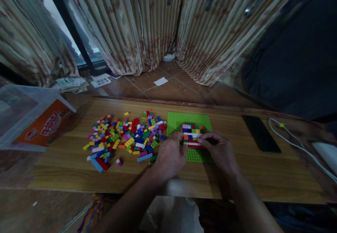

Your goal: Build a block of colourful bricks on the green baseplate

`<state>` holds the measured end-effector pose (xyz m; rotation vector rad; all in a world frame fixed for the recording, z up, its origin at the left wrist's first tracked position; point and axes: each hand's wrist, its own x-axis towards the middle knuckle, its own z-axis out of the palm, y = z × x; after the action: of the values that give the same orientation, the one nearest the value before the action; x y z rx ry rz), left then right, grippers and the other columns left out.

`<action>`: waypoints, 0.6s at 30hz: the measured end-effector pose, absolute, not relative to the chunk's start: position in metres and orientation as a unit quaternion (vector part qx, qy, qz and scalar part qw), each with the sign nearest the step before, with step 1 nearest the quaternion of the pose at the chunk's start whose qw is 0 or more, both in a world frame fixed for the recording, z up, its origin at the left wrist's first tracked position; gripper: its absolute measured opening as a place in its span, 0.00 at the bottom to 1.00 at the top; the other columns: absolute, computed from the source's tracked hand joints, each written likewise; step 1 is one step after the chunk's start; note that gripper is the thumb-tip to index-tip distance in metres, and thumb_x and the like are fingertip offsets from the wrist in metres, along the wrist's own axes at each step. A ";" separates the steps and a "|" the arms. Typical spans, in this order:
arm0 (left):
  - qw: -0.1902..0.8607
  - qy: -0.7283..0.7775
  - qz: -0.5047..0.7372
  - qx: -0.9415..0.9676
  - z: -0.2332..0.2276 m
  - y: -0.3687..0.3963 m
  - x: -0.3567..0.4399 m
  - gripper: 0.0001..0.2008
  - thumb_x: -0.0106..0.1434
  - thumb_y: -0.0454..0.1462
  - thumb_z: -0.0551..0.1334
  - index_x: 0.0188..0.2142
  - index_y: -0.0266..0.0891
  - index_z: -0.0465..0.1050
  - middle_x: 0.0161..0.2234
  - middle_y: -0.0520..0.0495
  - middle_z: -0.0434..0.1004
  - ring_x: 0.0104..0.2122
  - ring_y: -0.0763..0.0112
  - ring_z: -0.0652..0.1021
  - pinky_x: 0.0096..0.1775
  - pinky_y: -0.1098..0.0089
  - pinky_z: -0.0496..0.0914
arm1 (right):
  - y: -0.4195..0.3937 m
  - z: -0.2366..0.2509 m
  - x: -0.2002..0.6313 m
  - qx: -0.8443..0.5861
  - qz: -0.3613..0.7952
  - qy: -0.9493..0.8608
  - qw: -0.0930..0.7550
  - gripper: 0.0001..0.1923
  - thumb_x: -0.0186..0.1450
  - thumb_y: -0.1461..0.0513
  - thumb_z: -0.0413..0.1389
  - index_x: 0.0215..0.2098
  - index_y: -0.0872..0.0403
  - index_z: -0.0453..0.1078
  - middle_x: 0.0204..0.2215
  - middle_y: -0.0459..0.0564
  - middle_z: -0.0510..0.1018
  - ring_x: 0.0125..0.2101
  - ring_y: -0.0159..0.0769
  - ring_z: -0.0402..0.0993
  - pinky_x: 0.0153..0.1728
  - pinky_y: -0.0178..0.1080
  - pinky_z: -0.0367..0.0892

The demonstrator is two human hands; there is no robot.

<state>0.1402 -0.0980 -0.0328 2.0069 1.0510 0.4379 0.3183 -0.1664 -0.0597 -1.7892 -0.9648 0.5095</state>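
The brick block (192, 135), a small stack of mixed colours, sits on the green plate (179, 120), slightly near of the plate's middle. Its long axis runs left to right. Both hands meet it from the near side: the left hand (170, 155) touches its left end with curled fingers, and the right hand (219, 150) closes thumb and fingers on its near right edge, so the right grip is pinched on the block. Whether the left grip clamps the block or only rests against it, I cannot tell. The block lies just far of both hands, between them, about equally close to each.

The plate lies flat on the bench (79, 169), right of centre. Just left of it spreads a loose pile of bricks (123, 138), touching the plate's left edge at its far corner. At the far left stands a clear plastic tub (15, 110) with an orange label; what it holds does not show. To the right of the plate a dark phone (260, 133) lies flat, and beyond it a white cable (295, 143) trails toward the bench's right end.
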 end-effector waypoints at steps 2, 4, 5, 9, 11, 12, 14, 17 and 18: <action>0.403 0.417 0.175 0.796 -0.033 -0.098 0.141 0.14 0.64 0.35 0.56 0.49 0.39 0.69 0.40 0.43 0.79 0.36 0.63 0.79 0.44 0.61 0.72 | -0.166 -0.058 0.319 -0.741 0.215 -0.401 0.494 0.16 0.52 0.49 0.66 0.27 0.53 0.76 0.34 0.48 0.75 0.37 0.37 0.72 0.43 0.44 0.67; 0.401 0.419 0.177 0.795 -0.033 -0.099 0.141 0.14 0.63 0.35 0.56 0.49 0.38 0.70 0.38 0.43 0.79 0.36 0.63 0.79 0.45 0.61 0.72 | -0.166 -0.058 0.321 -0.742 0.229 -0.389 0.495 0.17 0.51 0.49 0.67 0.26 0.53 0.76 0.32 0.47 0.76 0.35 0.36 0.72 0.40 0.42 0.67; 0.400 0.419 0.178 0.796 -0.033 -0.100 0.141 0.14 0.63 0.35 0.56 0.49 0.38 0.70 0.38 0.43 0.79 0.36 0.63 0.79 0.45 0.61 0.72 | -0.165 -0.058 0.321 -0.743 0.240 -0.380 0.495 0.17 0.50 0.49 0.68 0.26 0.53 0.75 0.31 0.47 0.76 0.33 0.36 0.72 0.39 0.41 0.67; 0.394 0.419 0.180 0.798 -0.032 -0.101 0.143 0.15 0.63 0.35 0.56 0.49 0.37 0.70 0.39 0.42 0.79 0.36 0.63 0.79 0.45 0.60 0.72 | -0.163 -0.058 0.323 -0.742 0.284 -0.353 0.495 0.18 0.47 0.49 0.69 0.26 0.54 0.75 0.27 0.46 0.77 0.28 0.34 0.71 0.33 0.39 0.66; 0.393 0.415 0.180 0.800 -0.032 -0.102 0.143 0.15 0.64 0.35 0.55 0.50 0.36 0.69 0.42 0.41 0.79 0.36 0.63 0.79 0.45 0.60 0.73 | -0.161 -0.058 0.323 -0.742 0.290 -0.345 0.497 0.19 0.47 0.49 0.69 0.25 0.54 0.75 0.25 0.45 0.77 0.27 0.33 0.71 0.31 0.38 0.65; 0.393 0.414 0.180 0.801 -0.032 -0.101 0.143 0.16 0.64 0.35 0.55 0.50 0.36 0.69 0.43 0.40 0.79 0.36 0.63 0.79 0.44 0.61 0.73 | -0.161 -0.057 0.322 -0.742 0.288 -0.345 0.497 0.19 0.46 0.49 0.69 0.25 0.54 0.75 0.25 0.45 0.77 0.26 0.33 0.70 0.30 0.37 0.65; 0.394 0.411 0.177 0.803 -0.032 -0.101 0.143 0.16 0.64 0.34 0.55 0.51 0.36 0.69 0.43 0.40 0.79 0.36 0.63 0.79 0.43 0.61 0.73 | -0.161 -0.055 0.321 -0.744 0.281 -0.348 0.497 0.19 0.46 0.48 0.69 0.25 0.54 0.76 0.25 0.46 0.77 0.26 0.33 0.70 0.29 0.37 0.65; 0.394 0.414 0.175 0.802 -0.032 -0.099 0.142 0.15 0.63 0.35 0.56 0.50 0.38 0.69 0.41 0.42 0.79 0.35 0.63 0.79 0.43 0.62 0.73 | -0.162 -0.051 0.321 -0.744 0.284 -0.351 0.493 0.19 0.46 0.48 0.69 0.25 0.54 0.77 0.26 0.47 0.78 0.27 0.33 0.72 0.29 0.37 0.66; 0.393 0.414 0.176 0.802 -0.032 -0.099 0.141 0.15 0.63 0.35 0.56 0.49 0.38 0.69 0.40 0.43 0.79 0.35 0.63 0.79 0.43 0.62 0.73 | -0.163 -0.050 0.322 -0.743 0.287 -0.342 0.499 0.19 0.46 0.48 0.69 0.25 0.54 0.77 0.25 0.47 0.79 0.27 0.33 0.72 0.29 0.37 0.67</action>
<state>0.1410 -0.0988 -0.0322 2.0342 1.0518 0.4466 0.3221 -0.1626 -0.0500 -1.7972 -0.8266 0.6932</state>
